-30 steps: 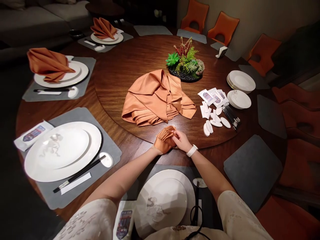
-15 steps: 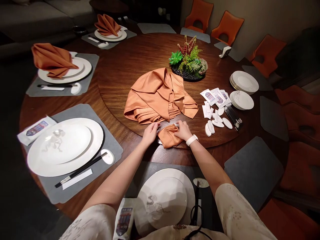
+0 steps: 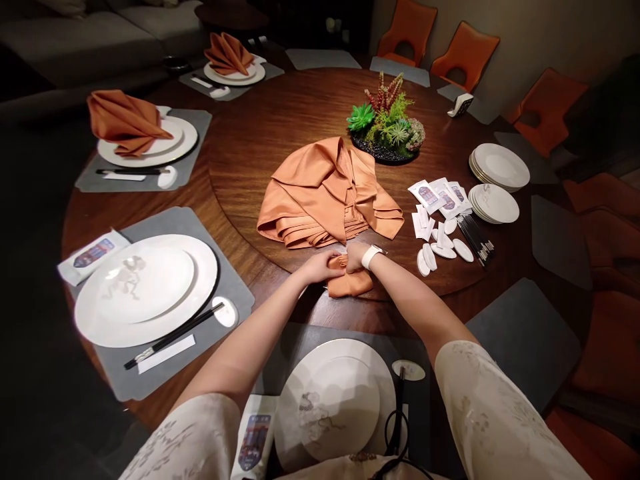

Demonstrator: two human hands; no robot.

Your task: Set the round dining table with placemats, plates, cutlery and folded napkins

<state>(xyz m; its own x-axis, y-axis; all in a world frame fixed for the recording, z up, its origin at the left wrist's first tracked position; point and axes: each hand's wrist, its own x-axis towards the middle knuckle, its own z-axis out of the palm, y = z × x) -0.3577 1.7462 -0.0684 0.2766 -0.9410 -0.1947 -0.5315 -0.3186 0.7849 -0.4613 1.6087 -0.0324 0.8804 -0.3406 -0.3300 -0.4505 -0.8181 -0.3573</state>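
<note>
A small pleated orange napkin (image 3: 351, 284) lies at the near edge of the round turntable (image 3: 280, 127). My left hand (image 3: 320, 266) and my right hand (image 3: 354, 255), with a white wristband, both pinch its upper end, fingers closed on the cloth. Just behind the hands sits a loose pile of orange napkins (image 3: 325, 193). A white plate (image 3: 334, 400) on a grey mat is right below my arms.
Left place settings hold white plates (image 3: 145, 287), chopsticks (image 3: 175, 337) and folded orange napkins (image 3: 125, 120). A succulent centrepiece (image 3: 387, 127) stands mid-table. Stacked plates (image 3: 497, 167), sachets (image 3: 440, 197), spoons (image 3: 440, 250) and chopsticks lie at right. Orange chairs ring the table.
The napkin came down from my raised left hand onto the table edge. Both hands then closed together on its upper end. The view shifted slightly.
</note>
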